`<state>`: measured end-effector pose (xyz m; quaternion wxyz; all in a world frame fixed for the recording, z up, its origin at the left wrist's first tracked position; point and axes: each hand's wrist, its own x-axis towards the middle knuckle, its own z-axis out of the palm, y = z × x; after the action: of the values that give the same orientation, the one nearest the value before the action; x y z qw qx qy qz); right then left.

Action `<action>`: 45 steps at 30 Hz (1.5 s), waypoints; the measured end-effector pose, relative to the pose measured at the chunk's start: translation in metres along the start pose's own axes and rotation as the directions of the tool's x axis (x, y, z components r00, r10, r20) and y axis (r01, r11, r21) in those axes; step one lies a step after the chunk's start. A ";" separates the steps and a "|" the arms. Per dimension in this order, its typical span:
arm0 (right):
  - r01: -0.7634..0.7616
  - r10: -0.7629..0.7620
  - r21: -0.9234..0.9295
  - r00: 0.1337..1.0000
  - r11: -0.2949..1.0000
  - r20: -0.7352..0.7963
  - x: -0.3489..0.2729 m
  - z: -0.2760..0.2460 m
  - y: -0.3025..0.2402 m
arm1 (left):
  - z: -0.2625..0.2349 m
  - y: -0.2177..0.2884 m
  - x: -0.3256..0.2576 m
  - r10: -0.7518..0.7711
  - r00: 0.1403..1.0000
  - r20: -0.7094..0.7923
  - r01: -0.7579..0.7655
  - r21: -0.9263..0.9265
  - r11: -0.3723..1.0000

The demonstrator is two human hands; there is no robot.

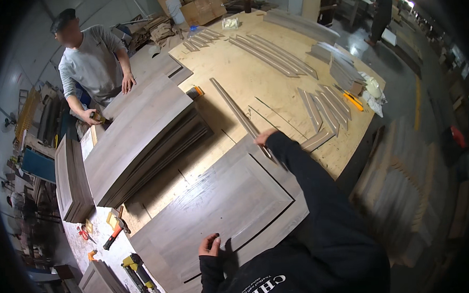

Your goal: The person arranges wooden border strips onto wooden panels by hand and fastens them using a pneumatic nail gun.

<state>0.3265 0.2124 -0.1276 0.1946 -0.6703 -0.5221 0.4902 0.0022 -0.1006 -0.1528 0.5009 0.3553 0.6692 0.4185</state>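
My right hand (265, 137) is closed around the near end of a long thin wood trim strip (232, 105), which slants away over the plywood table. Below it lies a grey-brown wood-grain door panel (195, 200) with a recessed field and dark gaps along its right and near edges. Over the panel's near edge is my left hand (210, 245), its thumb and fingertips pinched together. A small dark bit shows at those fingertips, too small to name. Short angled trim pieces (324, 108) lie just beyond my right forearm.
A stack of panels (145, 134) stands left of mine, where a co-worker (92, 63) holds a tool. A nail gun (138, 274), a hammer (116, 233) and red scissors (84, 233) lie at lower left. More trim strips (275, 55) and an orange-handled tool (354, 101) are farther off.
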 end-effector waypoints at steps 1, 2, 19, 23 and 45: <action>-0.097 0.063 0.477 0.994 0.873 0.087 -0.010 0.002 0.028 | 0.000 0.007 -0.001 0.005 1.000 0.020 -0.005 -0.021 1.000; -0.083 0.010 0.550 0.991 0.831 0.134 -0.013 0.007 0.070 | 0.001 0.022 0.001 -0.001 0.997 0.082 0.009 -0.088 0.996; 0.341 -0.420 0.519 0.907 0.784 0.040 -0.279 0.242 -0.039 | -0.038 0.151 0.074 0.337 0.810 0.481 -0.177 -0.347 0.921; 0.604 -0.492 0.023 0.670 0.796 -0.555 -0.241 0.220 0.017 | -0.104 0.108 0.107 0.568 0.759 0.319 -0.651 0.388 0.652; -0.127 -0.193 -0.349 0.638 0.928 -0.745 -0.189 0.124 0.096 | -0.075 0.094 0.172 0.082 0.796 0.599 -0.589 0.739 0.327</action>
<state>0.2738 -0.0231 -0.1709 0.2770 -0.8285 -0.4844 0.0470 -0.1076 0.0754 -0.1198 0.2667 0.7894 0.5528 -0.0100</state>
